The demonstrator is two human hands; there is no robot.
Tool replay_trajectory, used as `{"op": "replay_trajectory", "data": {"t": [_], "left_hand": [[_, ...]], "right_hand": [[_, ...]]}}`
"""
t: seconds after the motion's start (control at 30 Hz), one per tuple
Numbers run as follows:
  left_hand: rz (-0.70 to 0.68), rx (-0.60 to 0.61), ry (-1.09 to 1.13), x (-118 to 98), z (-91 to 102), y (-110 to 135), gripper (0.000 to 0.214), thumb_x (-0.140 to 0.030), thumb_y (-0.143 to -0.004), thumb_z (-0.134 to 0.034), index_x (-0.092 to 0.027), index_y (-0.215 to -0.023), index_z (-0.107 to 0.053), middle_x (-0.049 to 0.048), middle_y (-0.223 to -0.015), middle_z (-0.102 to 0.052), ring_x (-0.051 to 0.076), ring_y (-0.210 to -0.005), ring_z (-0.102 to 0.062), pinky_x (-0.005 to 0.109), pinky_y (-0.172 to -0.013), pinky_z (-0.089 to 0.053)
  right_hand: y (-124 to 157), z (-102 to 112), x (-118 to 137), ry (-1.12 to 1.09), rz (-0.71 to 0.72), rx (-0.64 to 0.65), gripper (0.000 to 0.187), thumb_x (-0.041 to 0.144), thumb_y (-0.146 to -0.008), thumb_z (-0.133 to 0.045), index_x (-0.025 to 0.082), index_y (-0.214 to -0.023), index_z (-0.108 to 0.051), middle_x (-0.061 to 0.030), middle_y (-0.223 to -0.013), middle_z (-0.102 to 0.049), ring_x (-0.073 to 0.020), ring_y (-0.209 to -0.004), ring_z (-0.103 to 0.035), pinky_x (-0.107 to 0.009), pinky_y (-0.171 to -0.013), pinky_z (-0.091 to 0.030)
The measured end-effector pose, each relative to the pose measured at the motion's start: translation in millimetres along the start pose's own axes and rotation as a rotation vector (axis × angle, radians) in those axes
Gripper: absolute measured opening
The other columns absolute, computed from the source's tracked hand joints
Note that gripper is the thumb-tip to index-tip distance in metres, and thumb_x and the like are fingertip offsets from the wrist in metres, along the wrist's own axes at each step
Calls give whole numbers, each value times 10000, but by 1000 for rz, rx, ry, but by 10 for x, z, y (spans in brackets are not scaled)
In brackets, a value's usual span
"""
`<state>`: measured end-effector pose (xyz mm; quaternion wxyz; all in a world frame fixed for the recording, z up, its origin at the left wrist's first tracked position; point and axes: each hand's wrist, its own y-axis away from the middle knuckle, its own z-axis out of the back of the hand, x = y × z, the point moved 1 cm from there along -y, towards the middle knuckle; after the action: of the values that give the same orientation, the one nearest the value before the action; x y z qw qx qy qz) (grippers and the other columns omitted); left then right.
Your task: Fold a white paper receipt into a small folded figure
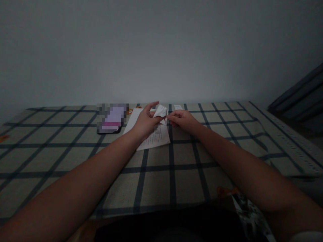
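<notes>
A small folded white paper piece (pixel 162 111) is held just above the table between both hands. My left hand (pixel 145 121) grips its left side, index finger stretched out over it. My right hand (pixel 183 120) pinches its right edge with thumb and fingertips. Under the hands lies a printed white sheet (pixel 156 138) flat on the checked tablecloth (pixel 174 174).
A dark phone (pixel 111 119) with a lit, blurred screen lies left of the sheet. A small white scrap (pixel 178 107) sits near the table's far edge. A bare wall rises behind the table. Dark furniture (pixel 300 101) stands at the right.
</notes>
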<state>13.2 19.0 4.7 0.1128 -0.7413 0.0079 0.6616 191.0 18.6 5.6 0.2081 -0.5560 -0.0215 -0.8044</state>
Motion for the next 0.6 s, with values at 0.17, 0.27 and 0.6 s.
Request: {"op": "replay_trajectory", "data": {"t": [0.17,0.27,0.6], "left_hand": [[32,-3,9,-19,-13,16,763,-150,-633,-776,-198,-1338,-487,-19,-664,-645,99,-497,-555,207,-495,-397],[37,-11,26,-20,-14,14,753,-133,-630,-772,-201,-1328,-498,-13,-691,-654,103,-525,-569,219,-528,-434],[21,-11,-15,42,-3,-9,749,-141,-645,-748,-207,-1342,-484,-15,-658,-648,100,-481,-553,208,-488,-387]], "right_hand": [[4,-1,-5,26,8,15,279,416,-841,-589,147,-770,-610,7,-631,-577,-104,-577,-523,-239,-547,-387],[4,1,-6,46,28,6,285,420,-848,-578,144,-791,-618,2,-640,-582,-108,-586,-524,-242,-549,-387],[-4,-7,1,108,54,6,220,343,-837,-561,142,-757,-602,5,-631,-578,-99,-573,-505,-240,-546,-361]]}}
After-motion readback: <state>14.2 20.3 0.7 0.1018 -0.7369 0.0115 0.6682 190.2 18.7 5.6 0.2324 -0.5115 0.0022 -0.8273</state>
